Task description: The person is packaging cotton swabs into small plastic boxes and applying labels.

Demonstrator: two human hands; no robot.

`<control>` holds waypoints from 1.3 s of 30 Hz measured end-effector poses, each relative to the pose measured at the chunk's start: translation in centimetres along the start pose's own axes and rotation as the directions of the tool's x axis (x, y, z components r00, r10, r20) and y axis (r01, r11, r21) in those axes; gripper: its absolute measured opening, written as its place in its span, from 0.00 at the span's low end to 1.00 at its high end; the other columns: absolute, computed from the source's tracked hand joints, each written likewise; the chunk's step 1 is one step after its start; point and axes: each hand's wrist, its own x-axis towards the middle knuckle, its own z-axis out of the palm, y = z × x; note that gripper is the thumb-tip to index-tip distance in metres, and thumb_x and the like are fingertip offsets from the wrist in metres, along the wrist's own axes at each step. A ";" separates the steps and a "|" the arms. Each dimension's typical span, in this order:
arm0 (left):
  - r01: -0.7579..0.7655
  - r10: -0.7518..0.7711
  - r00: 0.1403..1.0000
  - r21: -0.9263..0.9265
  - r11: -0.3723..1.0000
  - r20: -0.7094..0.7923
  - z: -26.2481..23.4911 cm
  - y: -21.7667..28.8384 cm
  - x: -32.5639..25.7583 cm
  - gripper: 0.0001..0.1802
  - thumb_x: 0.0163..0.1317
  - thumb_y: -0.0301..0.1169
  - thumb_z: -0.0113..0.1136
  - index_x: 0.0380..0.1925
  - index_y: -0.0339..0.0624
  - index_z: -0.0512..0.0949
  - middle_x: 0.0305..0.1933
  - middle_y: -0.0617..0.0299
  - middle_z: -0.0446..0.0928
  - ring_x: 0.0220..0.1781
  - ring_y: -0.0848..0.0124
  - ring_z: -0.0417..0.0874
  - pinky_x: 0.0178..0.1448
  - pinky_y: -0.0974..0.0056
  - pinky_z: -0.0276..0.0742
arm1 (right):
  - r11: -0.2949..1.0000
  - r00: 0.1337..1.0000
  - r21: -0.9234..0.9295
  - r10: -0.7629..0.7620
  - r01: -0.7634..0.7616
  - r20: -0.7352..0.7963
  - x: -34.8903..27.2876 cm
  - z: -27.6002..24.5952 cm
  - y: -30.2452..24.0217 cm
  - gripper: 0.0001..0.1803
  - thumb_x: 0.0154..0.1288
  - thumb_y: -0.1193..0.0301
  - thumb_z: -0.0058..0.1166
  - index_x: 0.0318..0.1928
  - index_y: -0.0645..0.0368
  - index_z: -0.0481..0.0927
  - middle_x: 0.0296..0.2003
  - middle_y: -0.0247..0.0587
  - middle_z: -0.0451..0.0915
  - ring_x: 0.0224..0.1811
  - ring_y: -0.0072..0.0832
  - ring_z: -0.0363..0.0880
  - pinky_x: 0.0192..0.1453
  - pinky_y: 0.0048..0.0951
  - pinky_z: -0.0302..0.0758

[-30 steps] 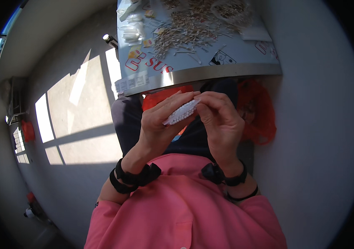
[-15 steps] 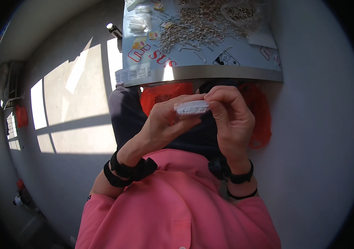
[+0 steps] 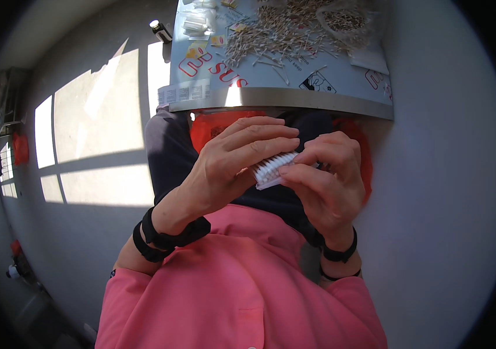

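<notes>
Over my lap I hold a small pack of white cotton swabs [image 3: 271,168], its rows of tips showing and a clear plastic edge along its lower side. My left hand [image 3: 216,166] grips the pack from the left, with the fingers stretched over its top and the thumb hidden behind it. At the right end, my right hand [image 3: 335,183] pinches the pack between thumb and index finger, its other fingers curled. Beyond my hands, a big heap of loose cotton swabs [image 3: 277,38] lies on the table [image 3: 294,98].
On the table are white plastic-wrapped packs [image 3: 197,24] at left, small yellow cards [image 3: 198,47], and a clear bag of swabs [image 3: 344,23] at right. Red plastic bags [image 3: 204,129] hang below the table edge. A dark bottle [image 3: 160,32] stands left of the table.
The pack has tilted, so its swabs' length now shows instead of just the tips. My left fingers have moved over its top, and my right hand has turned and dropped slightly.
</notes>
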 end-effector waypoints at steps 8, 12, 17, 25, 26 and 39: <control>0.104 -0.089 0.993 -0.196 0.975 0.082 0.5 -0.5 -0.8 0.28 0.43 0.17 0.62 0.51 0.40 0.74 0.48 0.55 0.77 0.52 0.55 0.76 0.53 0.58 0.75 | 0.997 0.998 0.062 0.049 -0.051 0.031 -0.2 0.2 -0.4 0.11 0.46 0.77 0.64 0.33 0.56 0.81 0.33 0.33 0.74 0.37 0.31 0.72 0.39 0.31 0.70; 0.329 -0.230 0.935 -0.424 0.844 0.269 1.0 -0.8 -1.6 0.19 0.50 0.20 0.63 0.45 0.36 0.74 0.40 0.54 0.78 0.43 0.56 0.80 0.45 0.61 0.75 | 0.930 0.947 0.185 0.301 -0.318 0.116 0.1 0.1 -0.5 0.10 0.49 0.78 0.64 0.34 0.59 0.80 0.33 0.35 0.75 0.36 0.30 0.74 0.37 0.28 0.71; 0.438 -0.276 0.890 -0.520 0.733 0.362 0.8 -0.2 -1.8 0.14 0.55 0.23 0.64 0.41 0.36 0.74 0.35 0.55 0.78 0.37 0.60 0.80 0.41 0.64 0.74 | 0.883 0.911 0.258 0.335 -0.392 0.240 0.9 -0.1 -0.1 0.10 0.50 0.78 0.64 0.34 0.61 0.78 0.32 0.39 0.75 0.32 0.31 0.76 0.32 0.28 0.73; 0.296 -0.195 0.943 -0.408 0.864 0.270 0.8 -0.5 -1.7 0.19 0.49 0.20 0.64 0.43 0.38 0.74 0.38 0.56 0.77 0.41 0.57 0.79 0.44 0.62 0.74 | 0.938 0.954 0.245 0.189 -0.246 0.234 0.3 -0.3 -0.1 0.11 0.45 0.79 0.64 0.30 0.59 0.76 0.32 0.36 0.76 0.35 0.32 0.76 0.38 0.33 0.73; 0.296 -0.199 0.944 -0.409 0.863 0.264 0.7 -0.3 -1.7 0.19 0.49 0.20 0.64 0.43 0.38 0.74 0.38 0.56 0.77 0.41 0.57 0.79 0.44 0.62 0.74 | 0.967 0.975 0.203 0.114 -0.152 0.189 0.2 -0.3 0.0 0.11 0.43 0.78 0.64 0.30 0.58 0.77 0.32 0.35 0.76 0.36 0.32 0.75 0.40 0.34 0.73; -0.039 0.023 0.991 0.121 0.992 0.131 0.2 0.3 -1.0 0.22 0.45 0.30 0.64 0.44 0.42 0.75 0.41 0.59 0.77 0.45 0.60 0.78 0.58 0.54 0.71 | 0.995 0.982 -0.049 -0.075 0.084 0.175 -0.7 -1.3 -1.5 0.13 0.41 0.74 0.63 0.33 0.53 0.80 0.34 0.30 0.78 0.40 0.30 0.77 0.47 0.36 0.73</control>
